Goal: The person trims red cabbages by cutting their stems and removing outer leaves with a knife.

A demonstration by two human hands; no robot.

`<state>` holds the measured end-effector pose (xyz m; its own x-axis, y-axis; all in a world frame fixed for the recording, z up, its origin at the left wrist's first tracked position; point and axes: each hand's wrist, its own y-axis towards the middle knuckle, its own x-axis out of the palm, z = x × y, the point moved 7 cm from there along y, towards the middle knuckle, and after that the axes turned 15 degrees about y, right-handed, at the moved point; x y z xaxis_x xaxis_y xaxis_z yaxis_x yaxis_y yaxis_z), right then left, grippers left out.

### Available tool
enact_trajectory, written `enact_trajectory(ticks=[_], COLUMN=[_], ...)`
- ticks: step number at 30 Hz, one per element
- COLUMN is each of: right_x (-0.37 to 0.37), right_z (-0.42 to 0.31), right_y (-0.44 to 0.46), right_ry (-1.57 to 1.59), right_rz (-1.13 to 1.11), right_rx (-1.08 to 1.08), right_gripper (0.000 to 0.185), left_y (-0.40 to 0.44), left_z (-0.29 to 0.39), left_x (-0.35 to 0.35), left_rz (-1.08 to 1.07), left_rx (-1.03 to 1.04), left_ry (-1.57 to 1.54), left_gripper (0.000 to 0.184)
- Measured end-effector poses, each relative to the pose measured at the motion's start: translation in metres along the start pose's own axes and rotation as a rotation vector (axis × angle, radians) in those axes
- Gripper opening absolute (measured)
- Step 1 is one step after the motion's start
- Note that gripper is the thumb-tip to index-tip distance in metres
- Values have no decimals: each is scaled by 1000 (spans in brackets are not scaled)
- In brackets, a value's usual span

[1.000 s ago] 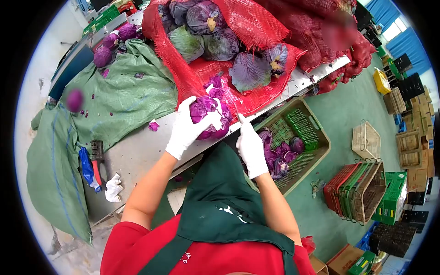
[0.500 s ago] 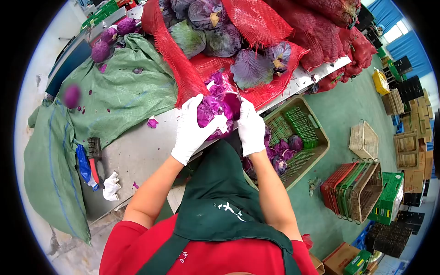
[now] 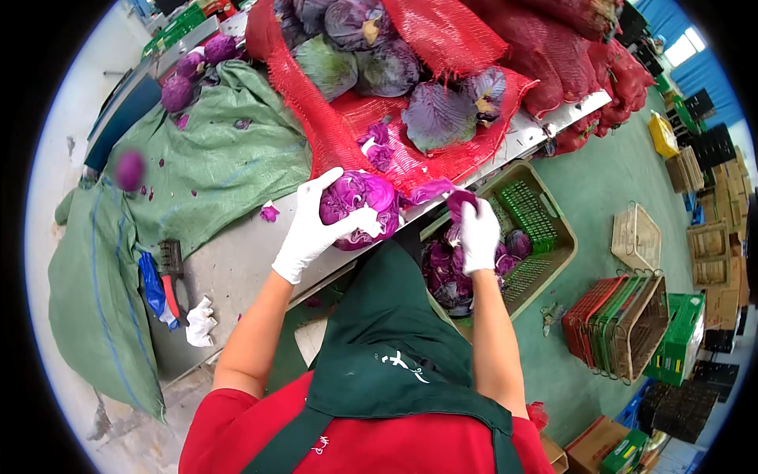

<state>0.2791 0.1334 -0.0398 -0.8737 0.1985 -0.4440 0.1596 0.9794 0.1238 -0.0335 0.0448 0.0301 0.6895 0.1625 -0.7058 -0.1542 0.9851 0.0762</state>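
My white-gloved left hand grips a peeled purple cabbage at the table's edge. To its right, my gloved right hand is closed on a purple leaf piece above the near side of a green crate. Another leaf strip stretches between the cabbage and that hand. Whether my right hand also holds a knife is hidden. Purple trimmings lie in the crate. Whole cabbages sit in an open red mesh sack behind my hands.
A green woven sack covers the table's left part, near a red-handled tool and a crumpled white glove. Full red mesh sacks lie at the back right. Stacked crates stand on the floor at right.
My right hand has moved away from the cabbage to the right, over the crate, with a leaf piece in it. My left hand has stayed on the cabbage, shifting slightly left.
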Motion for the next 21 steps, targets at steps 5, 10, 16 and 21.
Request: enact_trajectory(ticks=[5,10,16,21], right_x=[-76,-45,54,84], right_z=[66,5,-67,-82], right_y=[-20,-45,-86,-87], right_ry=[-264,199,296,449], right_rz=[79,-56,-415,-395], right_rx=[52,181,-9,9], right_gripper=[43,39,39,44], left_y=[7,10,11,0], left_z=[-20,5,-22,-42], left_x=[14,0,12,21], left_rz=[-6,42,46,210], left_rx=[-56,-40,-164,-389], left_ry=[-220,-28,-269,-356], left_gripper=[91,84,69,72])
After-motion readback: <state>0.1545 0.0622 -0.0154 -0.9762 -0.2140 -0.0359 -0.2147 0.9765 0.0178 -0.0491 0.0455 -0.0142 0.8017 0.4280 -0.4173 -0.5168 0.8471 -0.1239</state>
